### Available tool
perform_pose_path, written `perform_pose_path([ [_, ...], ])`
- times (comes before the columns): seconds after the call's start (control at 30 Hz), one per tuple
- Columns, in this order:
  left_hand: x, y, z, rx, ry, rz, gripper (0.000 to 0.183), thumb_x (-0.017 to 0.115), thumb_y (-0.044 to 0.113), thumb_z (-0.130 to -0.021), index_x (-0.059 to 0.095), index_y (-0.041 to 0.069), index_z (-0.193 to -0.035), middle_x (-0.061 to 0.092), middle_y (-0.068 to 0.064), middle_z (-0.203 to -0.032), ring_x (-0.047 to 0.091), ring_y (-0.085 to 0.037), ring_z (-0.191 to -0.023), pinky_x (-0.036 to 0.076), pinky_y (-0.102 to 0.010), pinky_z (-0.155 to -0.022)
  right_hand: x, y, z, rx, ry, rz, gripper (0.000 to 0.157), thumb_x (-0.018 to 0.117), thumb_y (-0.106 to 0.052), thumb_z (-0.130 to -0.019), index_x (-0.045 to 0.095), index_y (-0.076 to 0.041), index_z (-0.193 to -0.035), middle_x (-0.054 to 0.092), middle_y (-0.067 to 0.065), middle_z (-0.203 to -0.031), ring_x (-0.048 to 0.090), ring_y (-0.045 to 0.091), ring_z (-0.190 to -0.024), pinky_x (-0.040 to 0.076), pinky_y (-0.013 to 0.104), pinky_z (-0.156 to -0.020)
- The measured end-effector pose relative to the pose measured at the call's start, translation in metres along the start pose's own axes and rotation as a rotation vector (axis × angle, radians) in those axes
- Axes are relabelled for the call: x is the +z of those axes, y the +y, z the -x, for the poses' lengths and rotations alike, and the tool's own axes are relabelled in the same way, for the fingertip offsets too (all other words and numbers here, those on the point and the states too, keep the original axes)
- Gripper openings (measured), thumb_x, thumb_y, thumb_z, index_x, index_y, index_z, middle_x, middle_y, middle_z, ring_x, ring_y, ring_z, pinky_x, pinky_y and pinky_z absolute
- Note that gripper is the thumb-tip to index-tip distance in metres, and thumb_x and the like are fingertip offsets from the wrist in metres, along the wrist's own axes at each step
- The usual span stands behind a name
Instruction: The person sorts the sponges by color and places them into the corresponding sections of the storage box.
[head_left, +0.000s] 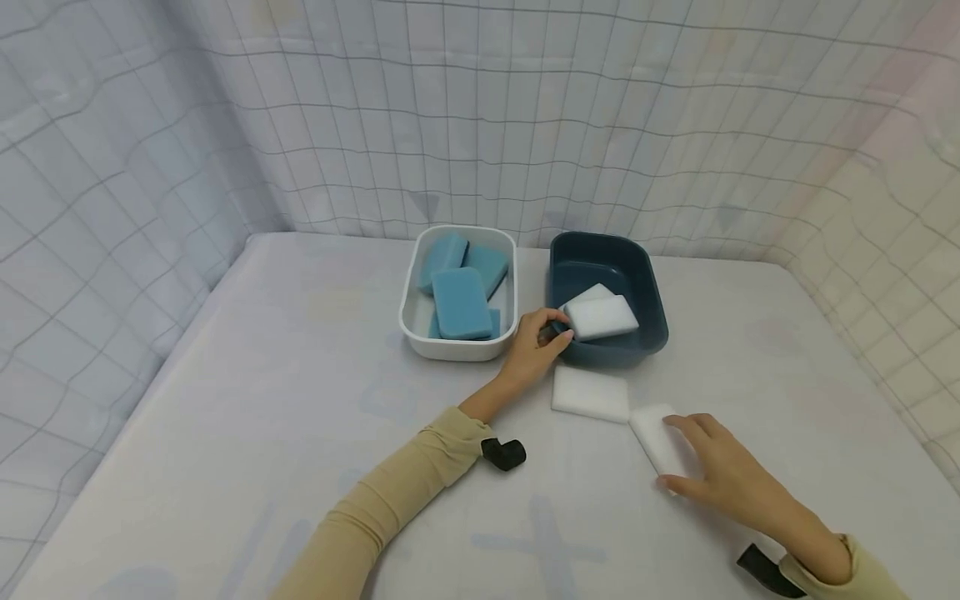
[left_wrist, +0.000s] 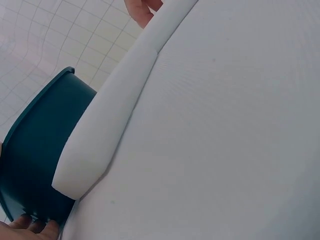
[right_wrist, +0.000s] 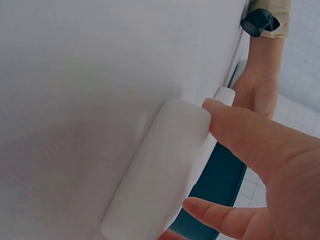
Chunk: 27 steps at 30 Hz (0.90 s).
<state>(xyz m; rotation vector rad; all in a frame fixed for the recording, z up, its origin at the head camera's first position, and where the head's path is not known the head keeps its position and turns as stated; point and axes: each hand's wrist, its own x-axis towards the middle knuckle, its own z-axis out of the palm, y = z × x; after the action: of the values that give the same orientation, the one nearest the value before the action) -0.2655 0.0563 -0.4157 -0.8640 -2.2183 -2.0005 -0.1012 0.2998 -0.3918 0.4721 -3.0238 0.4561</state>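
Observation:
My left hand [head_left: 531,343] holds the near left corner of a dark blue bin [head_left: 660,321], its fingers against the outer wall in the left wrist view. Two white sponges [head_left: 603,317] lie inside, one overlapping the other. A third white sponge [head_left: 590,393] lies flat on the table just in front of the bin. Right beside it, a fourth white sponge [head_left: 658,440] lies at a slant under my right hand [head_left: 723,471]. In the right wrist view my thumb is at one end of this sponge [right_wrist: 157,170], and a fingertip is along its edge.
A white bin [head_left: 452,350] with several blue sponges [head_left: 461,304] stands left of the dark one. The table [head_left: 300,375] has a pale cover. Checked white curtains [head_left: 480,125] hang behind and at both sides.

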Motion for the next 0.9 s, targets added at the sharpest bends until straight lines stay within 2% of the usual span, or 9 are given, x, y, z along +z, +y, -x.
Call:
perform_pose_path([
  [0.17,-0.005,0.021,0.005,-0.005,-0.027,0.008,0.025,0.053,-0.001,-0.091,0.052,-0.017,-0.111,0.053,-0.033,-0.114,0.055,-0.038,-0.089,0.045,-0.027,-0.072,0.001,-0.002,0.0,0.003,0.011,0.018,0.069,0.081,-0.028,-0.069,0.05,0.0,-0.123,0.057,0.017,-0.108,0.058,0.029,-0.096,0.049,0.045,-0.076],
  [0.27,-0.006,0.025,0.006,-0.012,-0.031,0.007,0.026,0.053,-0.001,-0.092,0.051,-0.017,-0.112,0.053,-0.033,-0.116,0.056,-0.038,-0.094,0.047,-0.031,-0.076,0.001,-0.002,-0.002,-0.021,0.029,0.032,0.065,0.081,-0.023,-0.069,0.052,0.001,-0.121,0.058,0.017,-0.105,0.059,0.028,-0.092,0.05,0.043,-0.073],
  [0.37,-0.005,0.02,0.004,0.0,-0.019,0.014,0.025,0.054,-0.001,-0.091,0.052,-0.016,-0.111,0.054,-0.032,-0.113,0.056,-0.037,-0.09,0.047,-0.032,-0.074,-0.003,-0.001,-0.003,-0.034,0.051,0.044,0.062,0.081,-0.018,-0.067,0.053,0.0,-0.119,0.059,0.017,-0.103,0.059,0.027,-0.089,0.05,0.043,-0.071],
  [0.53,0.0,-0.003,-0.001,0.018,0.002,-0.03,0.022,0.056,0.003,-0.091,0.055,-0.009,-0.11,0.057,-0.026,-0.103,0.048,-0.026,-0.072,0.039,-0.021,-0.065,-0.013,-0.001,-0.004,-0.021,0.072,0.052,0.061,0.081,-0.015,-0.065,0.055,-0.002,-0.118,0.059,0.016,-0.104,0.059,0.028,-0.09,0.05,0.043,-0.07],
  [0.6,0.001,-0.009,-0.002,0.014,0.0,-0.042,0.022,0.057,0.005,-0.092,0.055,-0.007,-0.11,0.057,-0.024,-0.102,0.047,-0.024,-0.071,0.038,-0.018,-0.063,-0.016,-0.001,-0.005,-0.036,0.091,0.061,0.062,0.082,-0.015,-0.063,0.056,-0.002,-0.118,0.06,0.016,-0.103,0.059,0.027,-0.089,0.05,0.042,-0.068],
  [0.77,0.001,-0.011,-0.001,-0.008,-0.01,-0.024,0.024,0.056,0.007,-0.092,0.055,-0.006,-0.112,0.055,-0.023,-0.113,0.055,-0.028,-0.087,0.043,-0.017,-0.07,-0.021,-0.002,-0.007,-0.112,0.204,0.087,0.063,0.081,-0.013,-0.058,0.057,-0.003,-0.116,0.06,0.012,-0.1,0.059,0.024,-0.085,0.048,0.038,-0.066],
  [0.9,0.001,-0.009,0.0,-0.04,-0.006,-0.025,0.025,0.055,0.008,-0.093,0.055,-0.004,-0.114,0.052,-0.022,-0.121,0.054,-0.028,-0.098,0.045,-0.02,-0.075,-0.028,-0.004,-0.015,-0.13,0.267,0.082,0.06,0.079,-0.011,-0.059,0.058,-0.004,-0.115,0.06,0.011,-0.1,0.059,0.024,-0.085,0.047,0.038,-0.066],
])
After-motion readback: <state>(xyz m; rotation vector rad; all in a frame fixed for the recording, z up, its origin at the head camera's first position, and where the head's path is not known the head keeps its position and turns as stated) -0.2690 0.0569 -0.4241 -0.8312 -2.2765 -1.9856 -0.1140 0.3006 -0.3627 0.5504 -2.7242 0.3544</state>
